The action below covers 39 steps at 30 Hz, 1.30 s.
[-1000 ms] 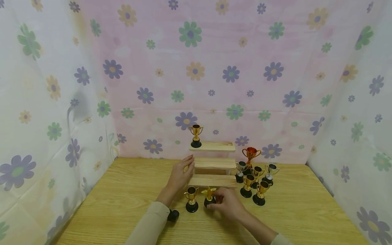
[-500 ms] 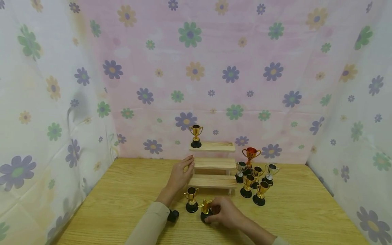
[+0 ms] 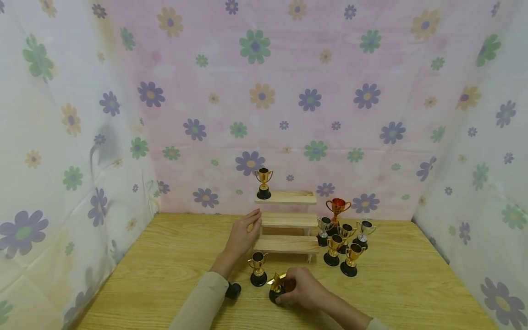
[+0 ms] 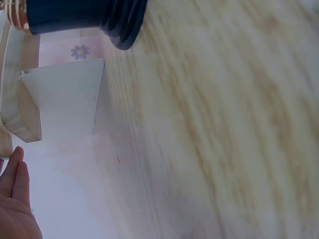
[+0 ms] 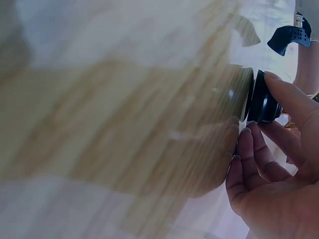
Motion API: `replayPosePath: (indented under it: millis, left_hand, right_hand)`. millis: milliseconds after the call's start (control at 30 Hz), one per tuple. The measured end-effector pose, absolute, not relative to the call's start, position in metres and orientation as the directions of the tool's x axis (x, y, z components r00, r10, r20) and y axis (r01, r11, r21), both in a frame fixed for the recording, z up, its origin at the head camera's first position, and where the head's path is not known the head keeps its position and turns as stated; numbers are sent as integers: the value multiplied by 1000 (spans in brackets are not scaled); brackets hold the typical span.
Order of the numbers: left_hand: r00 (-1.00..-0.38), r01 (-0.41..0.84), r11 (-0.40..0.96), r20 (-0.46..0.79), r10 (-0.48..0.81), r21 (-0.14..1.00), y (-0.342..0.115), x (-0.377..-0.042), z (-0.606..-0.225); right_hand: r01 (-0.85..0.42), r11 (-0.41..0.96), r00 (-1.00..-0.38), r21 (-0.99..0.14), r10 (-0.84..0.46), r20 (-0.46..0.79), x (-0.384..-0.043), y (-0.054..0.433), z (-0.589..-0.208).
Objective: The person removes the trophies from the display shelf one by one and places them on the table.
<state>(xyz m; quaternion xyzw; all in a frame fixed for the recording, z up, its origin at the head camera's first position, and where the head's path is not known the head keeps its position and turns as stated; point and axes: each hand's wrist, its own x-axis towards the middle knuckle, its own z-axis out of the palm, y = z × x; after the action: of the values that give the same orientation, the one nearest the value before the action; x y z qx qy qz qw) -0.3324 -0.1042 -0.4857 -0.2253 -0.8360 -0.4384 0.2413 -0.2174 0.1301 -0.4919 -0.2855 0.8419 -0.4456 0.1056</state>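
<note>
My right hand point(image 3: 305, 289) pinches a small gold star trophy point(image 3: 274, 294) by its black base, in front of the stepped shelf. The right wrist view shows thumb and fingers on that base point(image 5: 265, 102), very near the tabletop; contact is unclear. My left hand point(image 3: 243, 234) touches the left end of the three-tier wooden shelf point(image 3: 288, 245) with straight fingers; its thumb is hidden in the left wrist view. Between my hands a gold cup trophy point(image 3: 258, 268) stands upright. Another gold cup trophy point(image 3: 264, 183) stands at the left end of the top tier.
Right of the shelf stand several cup trophies: a red one point(image 3: 338, 208), silver ones such as the silver cup point(image 3: 365, 233), and gold ones such as the front gold cup point(image 3: 351, 260). A black object point(image 3: 233, 290) shows beside my left sleeve. Flowered cloth point(image 3: 284, 68) surrounds the table.
My right hand has drawn the star trophy toward me and slightly left, away from the shelf, and the star has turned. My left hand has stayed at the shelf.
</note>
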Motion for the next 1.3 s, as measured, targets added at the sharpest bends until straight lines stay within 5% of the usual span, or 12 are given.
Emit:
replayPosePath:
  millis: [833, 1300]
  left_hand:
    - [-800, 565, 521, 580, 156, 640, -103, -331, -485]
    - [-808, 558, 517, 568, 159, 649, -104, -330, -485]
  right_hand:
    - [-464, 434, -749, -772, -658, 81, -222, 137, -494]
    - [-390, 516, -798, -763, -602, 1, -216, 148, -467]
